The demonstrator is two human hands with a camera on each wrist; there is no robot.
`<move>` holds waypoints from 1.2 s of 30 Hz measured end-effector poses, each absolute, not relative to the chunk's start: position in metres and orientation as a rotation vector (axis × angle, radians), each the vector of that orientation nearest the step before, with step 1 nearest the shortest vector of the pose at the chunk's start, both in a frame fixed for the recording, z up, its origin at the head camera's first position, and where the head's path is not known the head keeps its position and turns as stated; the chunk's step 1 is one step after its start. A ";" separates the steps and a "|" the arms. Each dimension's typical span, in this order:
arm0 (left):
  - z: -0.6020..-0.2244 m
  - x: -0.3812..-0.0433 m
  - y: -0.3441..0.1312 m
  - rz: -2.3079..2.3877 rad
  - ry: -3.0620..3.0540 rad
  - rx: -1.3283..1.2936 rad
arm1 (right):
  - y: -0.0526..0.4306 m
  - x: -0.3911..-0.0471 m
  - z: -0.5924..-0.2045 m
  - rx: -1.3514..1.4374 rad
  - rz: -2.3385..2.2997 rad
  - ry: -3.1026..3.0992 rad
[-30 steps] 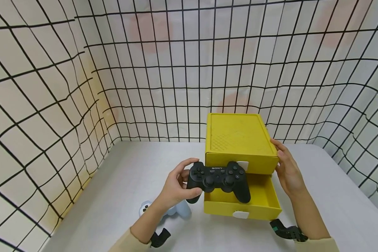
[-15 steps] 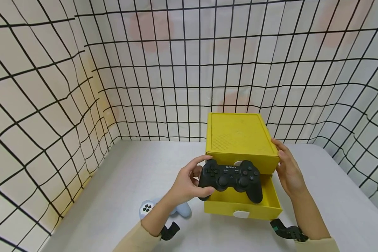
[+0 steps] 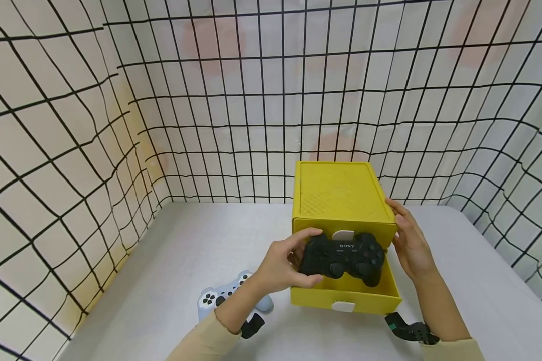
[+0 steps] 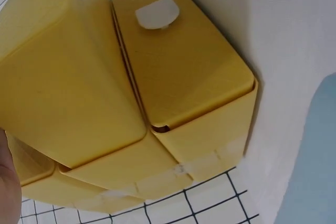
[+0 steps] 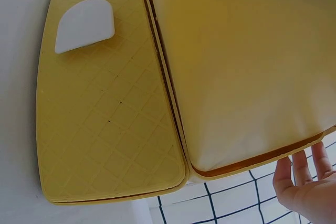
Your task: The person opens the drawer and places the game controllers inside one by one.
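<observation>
A black Sony game controller (image 3: 347, 254) is gripped at its left end by my left hand (image 3: 282, 265), thumb in front and fingers behind. It hangs over a pulled-out yellow drawer (image 3: 366, 299) with a white tab handle (image 3: 343, 306). That drawer belongs to a small yellow drawer unit (image 3: 343, 188). My right hand (image 3: 413, 245) rests its fingers against the unit's right side. The right wrist view shows these fingers (image 5: 302, 169) at the side edge, beside the pulled-out drawer. Only a sliver of the left hand (image 4: 9, 187) appears in the left wrist view.
A light blue game controller (image 3: 214, 296) lies on the white table (image 3: 198, 235), partly behind my left forearm. Another drawer front (image 5: 105, 114) sits pushed in below the pulled-out one. Black wire grid (image 3: 262, 100) encloses the table at the back and sides.
My left hand has carried the black controller to the right, from the drawer's left side to over its middle and right part. The right hand stays at the unit's side.
</observation>
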State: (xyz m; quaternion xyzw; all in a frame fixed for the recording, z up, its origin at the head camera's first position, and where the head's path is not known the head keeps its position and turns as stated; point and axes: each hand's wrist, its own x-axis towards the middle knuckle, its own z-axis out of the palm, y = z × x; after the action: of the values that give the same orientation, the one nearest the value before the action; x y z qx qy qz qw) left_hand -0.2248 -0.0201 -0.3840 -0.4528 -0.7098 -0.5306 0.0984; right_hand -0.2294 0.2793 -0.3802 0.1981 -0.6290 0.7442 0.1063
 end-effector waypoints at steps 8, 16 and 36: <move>-0.385 -0.227 -0.018 -1.528 -2.139 -1.400 | 0.278 -0.230 -0.379 0.588 2.195 -1.851; -0.387 -0.229 -0.015 -1.433 -2.198 -1.449 | 0.277 -0.229 -0.377 0.575 2.198 -1.858; -0.376 -0.224 -0.014 -1.212 -2.585 -1.305 | 0.278 -0.229 -0.379 0.558 2.188 -1.891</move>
State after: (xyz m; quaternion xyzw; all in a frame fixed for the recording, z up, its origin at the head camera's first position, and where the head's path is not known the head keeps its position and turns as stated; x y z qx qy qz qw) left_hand -0.2238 -0.0137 -0.3758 -0.4157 -0.8235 -0.3860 0.0013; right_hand -0.2287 0.2783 -0.3789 0.1886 -0.6389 0.7394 0.0981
